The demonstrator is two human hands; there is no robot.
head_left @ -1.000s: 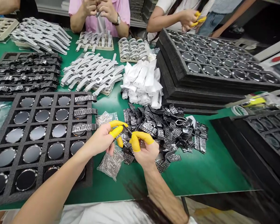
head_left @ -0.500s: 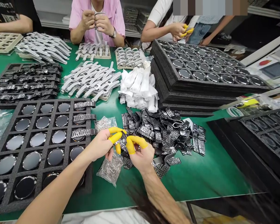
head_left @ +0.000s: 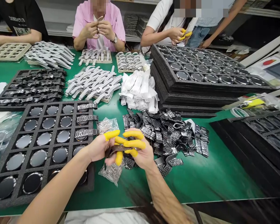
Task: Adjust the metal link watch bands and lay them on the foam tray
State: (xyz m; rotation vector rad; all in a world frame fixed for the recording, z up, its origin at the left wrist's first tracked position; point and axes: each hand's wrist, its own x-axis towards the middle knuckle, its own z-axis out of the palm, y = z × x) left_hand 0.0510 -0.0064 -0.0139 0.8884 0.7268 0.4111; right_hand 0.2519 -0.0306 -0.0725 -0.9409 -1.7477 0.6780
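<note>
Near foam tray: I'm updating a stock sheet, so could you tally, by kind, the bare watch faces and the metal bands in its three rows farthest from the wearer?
Bare watch faces: 9
Metal bands: 3
Total: 12

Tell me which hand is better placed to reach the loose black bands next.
Probably the right hand: it sits beside the loose black bands, while the left hand is nearer the watch tray. Both are at a dark piece, so the right may need freeing.
</note>
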